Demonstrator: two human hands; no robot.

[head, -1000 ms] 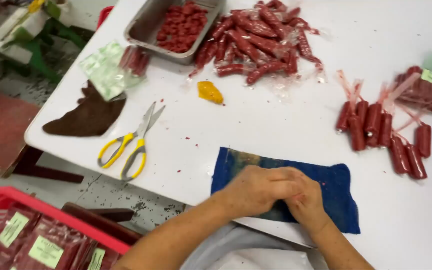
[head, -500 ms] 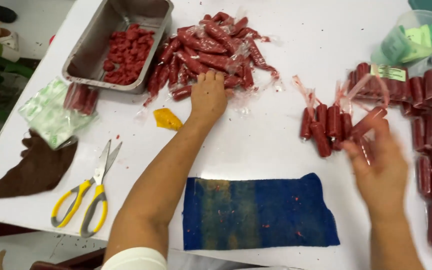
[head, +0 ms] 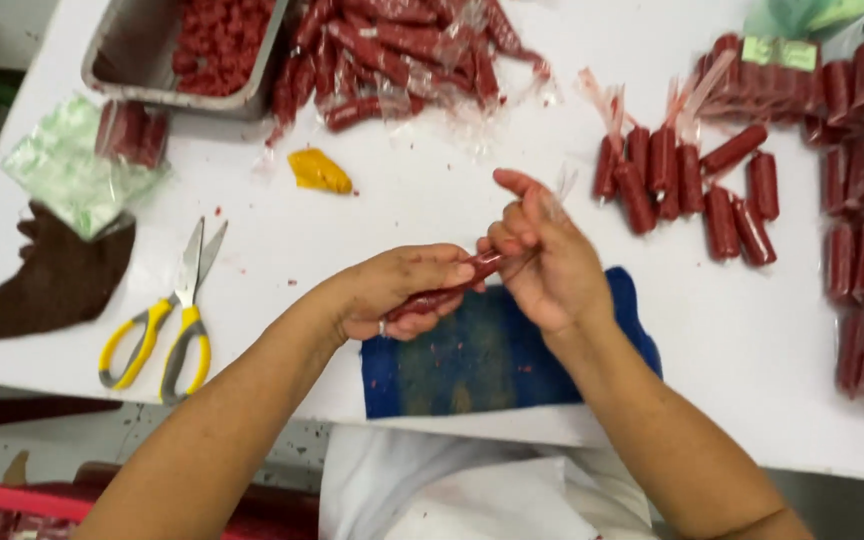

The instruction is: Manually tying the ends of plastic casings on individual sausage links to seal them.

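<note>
While both hands meet above the blue cloth (head: 482, 365), they share one red stick in a clear wrapper (head: 447, 290). The left hand (head: 392, 295) curls shut around its lower part to keep it steady. The right hand (head: 547, 255) pinches the top end, seemingly to work on the wrapper. Beyond the right hand lie finished red sticks (head: 692, 185). Yellow scissors (head: 167, 320) rest left of the left hand.

I see a white table (head: 432, 190) carrying a blue cloth (head: 472, 365), yellow-handled scissors (head: 167, 320), a brown rag (head: 47, 285), a metal tray (head: 142, 75), a yellow lump (head: 319, 171), and piles of red plastic-wrapped sausages (head: 692, 185).
</note>
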